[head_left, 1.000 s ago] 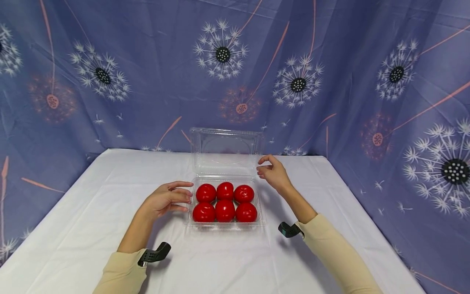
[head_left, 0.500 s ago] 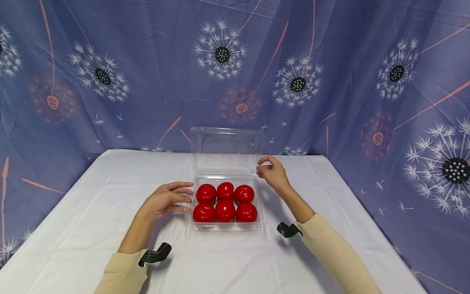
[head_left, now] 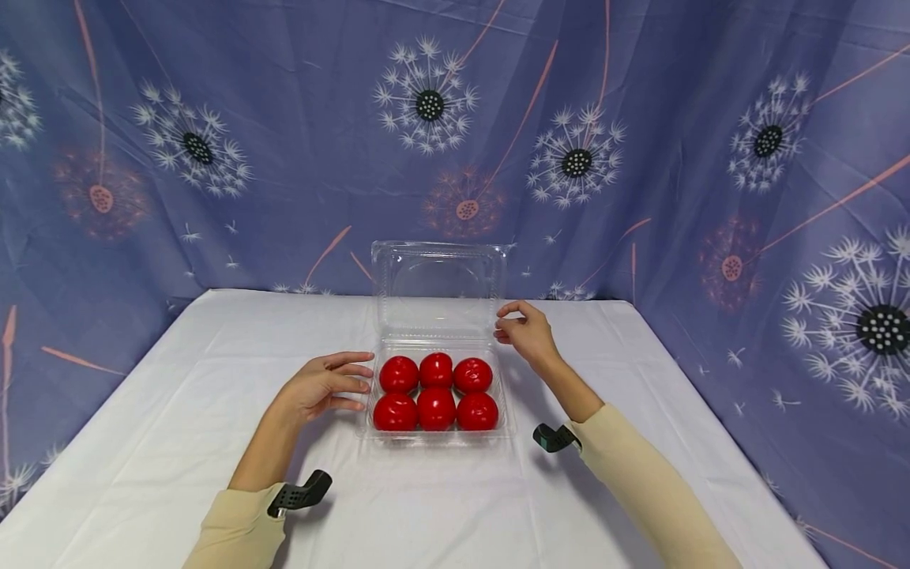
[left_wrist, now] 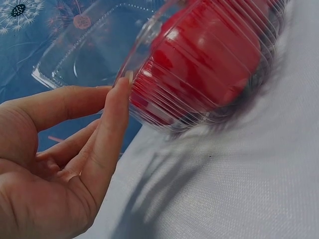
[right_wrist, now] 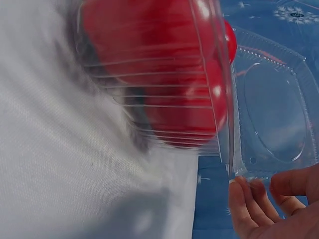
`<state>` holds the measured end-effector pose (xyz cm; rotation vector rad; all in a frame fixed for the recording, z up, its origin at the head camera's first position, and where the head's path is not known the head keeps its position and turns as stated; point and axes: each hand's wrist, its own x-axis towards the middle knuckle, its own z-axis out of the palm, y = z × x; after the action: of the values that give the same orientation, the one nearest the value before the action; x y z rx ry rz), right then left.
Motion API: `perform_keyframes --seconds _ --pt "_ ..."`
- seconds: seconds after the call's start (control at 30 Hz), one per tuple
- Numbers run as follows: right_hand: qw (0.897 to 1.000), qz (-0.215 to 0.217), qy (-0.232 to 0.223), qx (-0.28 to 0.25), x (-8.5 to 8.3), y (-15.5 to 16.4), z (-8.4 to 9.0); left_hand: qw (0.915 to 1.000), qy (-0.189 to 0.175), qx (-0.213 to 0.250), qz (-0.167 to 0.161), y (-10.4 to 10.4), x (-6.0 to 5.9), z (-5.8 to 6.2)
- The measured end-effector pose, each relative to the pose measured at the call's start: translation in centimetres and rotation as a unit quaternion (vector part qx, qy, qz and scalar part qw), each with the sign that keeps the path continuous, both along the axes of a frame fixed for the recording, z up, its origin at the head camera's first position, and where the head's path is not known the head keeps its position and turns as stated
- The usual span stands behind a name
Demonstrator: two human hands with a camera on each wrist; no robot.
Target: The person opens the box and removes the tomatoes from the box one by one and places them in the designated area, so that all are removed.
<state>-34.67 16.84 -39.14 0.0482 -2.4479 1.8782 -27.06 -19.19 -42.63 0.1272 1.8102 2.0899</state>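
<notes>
A clear plastic clamshell box (head_left: 435, 439) sits mid-table, holding several red tomatoes (head_left: 436, 408) in two rows. Its clear lid (head_left: 439, 284) stands raised at the back. At the box's left side is my left hand (head_left: 320, 387), fingers extended; the left wrist view has its fingertips (left_wrist: 122, 82) right at the box's rim. My right hand (head_left: 529, 332) is at the lid's right edge, near the hinge. In the right wrist view its bent fingertips (right_wrist: 239, 186) meet the lid's lower corner, without visibly wrapping round it.
A white cloth (head_left: 178, 411) covers the table. Behind it and along both sides hangs a blue curtain (head_left: 306, 142) with dandelion prints. Each sleeve carries a black wrist camera, one at left (head_left: 302, 494) and one at right (head_left: 554, 437).
The lid has tilted slightly further upright. My right hand has shifted a little to the left along with it, while the left hand, box and tomatoes have stayed put.
</notes>
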Motion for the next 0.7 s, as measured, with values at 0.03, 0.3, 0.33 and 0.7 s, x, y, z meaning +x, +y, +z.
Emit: perform_keyframes --seconds 0.03,0.3,0.33,0.7 --pt "1.000 0.000 -0.003 -0.002 -0.1 0.0 0.0 1.0000 0.000 0.000 0.000 0.0 0.0 0.0" --pt "1.000 0.003 -0.016 -0.001 -1.0 -0.1 0.2 1.0000 -0.004 0.000 0.002 -0.2 0.0 -0.1" --pt "1.000 0.004 -0.017 -0.001 -1.0 -0.1 0.1 1.0000 -0.004 0.000 0.002 -0.2 0.0 -0.1" --pt "0.996 -0.008 -0.060 -0.066 -1.6 0.1 -0.6 0.9999 -0.008 -0.007 -0.001 0.1 0.0 0.1"
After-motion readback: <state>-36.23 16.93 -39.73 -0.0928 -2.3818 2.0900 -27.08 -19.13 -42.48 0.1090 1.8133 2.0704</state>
